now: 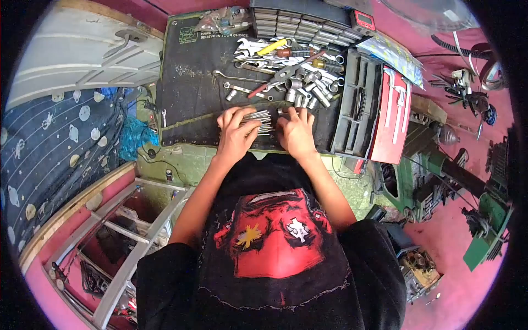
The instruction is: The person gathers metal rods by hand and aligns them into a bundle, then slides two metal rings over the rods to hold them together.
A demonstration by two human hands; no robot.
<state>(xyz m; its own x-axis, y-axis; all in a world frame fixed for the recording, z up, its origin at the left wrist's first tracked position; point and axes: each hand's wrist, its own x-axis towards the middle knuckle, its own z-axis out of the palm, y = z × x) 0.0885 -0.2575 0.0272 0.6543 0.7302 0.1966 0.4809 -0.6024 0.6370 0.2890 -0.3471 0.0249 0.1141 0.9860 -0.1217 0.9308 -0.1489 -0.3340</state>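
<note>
My left hand is closed around the left side of a bundle of thin metal rods lying near the front edge of the dark mat. Its thumb rests on top of them. Just right of the bundle, my right hand has its fingers bent together at the mat; what is under the fingertips is hidden. Beyond the hands lie loose sockets, pliers with red handles and a combination wrench.
A heap of wrenches and screwdrivers covers the back of the mat. Small-drawer organizers stand behind it. A grey compartment tray and a red case with calipers sit at right. A metal frame stands lower left.
</note>
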